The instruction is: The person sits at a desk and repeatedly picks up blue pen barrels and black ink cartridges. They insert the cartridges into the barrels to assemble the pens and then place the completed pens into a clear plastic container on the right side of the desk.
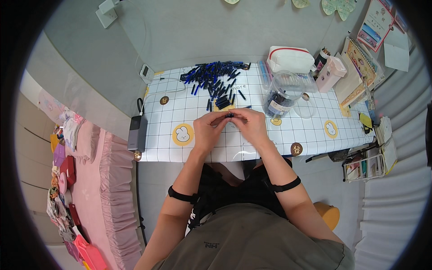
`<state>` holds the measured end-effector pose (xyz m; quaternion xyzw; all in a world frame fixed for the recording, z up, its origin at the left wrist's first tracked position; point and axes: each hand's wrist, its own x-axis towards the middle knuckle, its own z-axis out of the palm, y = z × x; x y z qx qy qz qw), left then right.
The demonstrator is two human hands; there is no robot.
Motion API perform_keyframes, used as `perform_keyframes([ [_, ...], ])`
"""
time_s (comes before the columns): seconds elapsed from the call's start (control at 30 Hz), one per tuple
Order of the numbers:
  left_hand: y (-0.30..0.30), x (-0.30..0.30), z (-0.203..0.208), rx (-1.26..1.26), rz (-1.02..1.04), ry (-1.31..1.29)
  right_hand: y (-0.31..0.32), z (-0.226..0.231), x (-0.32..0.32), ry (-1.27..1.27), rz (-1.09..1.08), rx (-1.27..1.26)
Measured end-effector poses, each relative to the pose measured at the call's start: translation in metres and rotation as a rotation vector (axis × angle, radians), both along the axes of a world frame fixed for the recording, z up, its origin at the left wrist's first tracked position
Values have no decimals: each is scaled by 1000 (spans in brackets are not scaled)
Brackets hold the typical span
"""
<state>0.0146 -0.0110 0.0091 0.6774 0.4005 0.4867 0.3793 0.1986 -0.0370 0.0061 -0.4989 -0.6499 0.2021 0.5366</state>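
Note:
My left hand (208, 129) and my right hand (253, 128) meet above the near middle of the table. Their fingertips pinch a small dark piece (230, 115), mostly covered by the fingers; it looks like one of the small dark tubes. Just beyond my hands, a short row of dark tubes (222, 101) lies side by side. Farther back spreads a loose pile of slim blue-black tubes (211, 74), much like pen ink cartridges. To the right of my hands stands a clear plastic jar (282, 96) with dark pieces in its lower part.
The table (162, 130) has a white grid cover with cartoon rabbits. Beside the jar lies a clear round lid (305, 109). A white pouch (291, 59) and a pink box (331, 74) stand at the back right. A grey power bank (137, 133) with a cable occupies the left edge.

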Motion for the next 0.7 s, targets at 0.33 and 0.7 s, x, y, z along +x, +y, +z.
perform_keyframes([
  [0.33,-2,0,2,-11,-9,5,-1,2,1,-36,-24,13],
  [0.7,-19,8,72,408,18,104,-15,30,-5,-92,-149,433],
])
